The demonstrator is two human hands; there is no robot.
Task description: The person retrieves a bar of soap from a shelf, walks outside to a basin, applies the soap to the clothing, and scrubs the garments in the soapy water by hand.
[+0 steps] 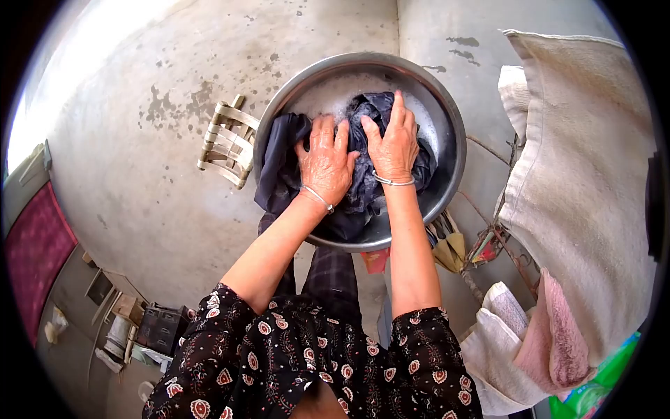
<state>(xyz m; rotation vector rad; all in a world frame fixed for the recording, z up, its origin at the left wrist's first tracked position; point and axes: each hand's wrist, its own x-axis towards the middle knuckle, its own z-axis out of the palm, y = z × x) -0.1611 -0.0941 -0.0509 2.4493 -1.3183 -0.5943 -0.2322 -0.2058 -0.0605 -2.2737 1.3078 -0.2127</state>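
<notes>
A round metal basin (453, 150) holds soapy water and a wet dark cloth (283, 157), part of which hangs over the basin's left rim. My left hand (326, 159) lies on the cloth near the middle, back up, its fingers bent a little and pointing away from me. Just to its right, my right hand (393, 146) rests on a bunched part of the same cloth, thumb apart from the fingers. Both wrists wear thin bangles. White suds show behind and to the right of the hands.
A small slatted wooden stool (229, 144) stands left of the basin. Towels (579, 153) hang at the right, with a pink cloth (560, 335) below. Wet spots mark the concrete floor (153, 209). A dark crate (162, 328) is at the lower left.
</notes>
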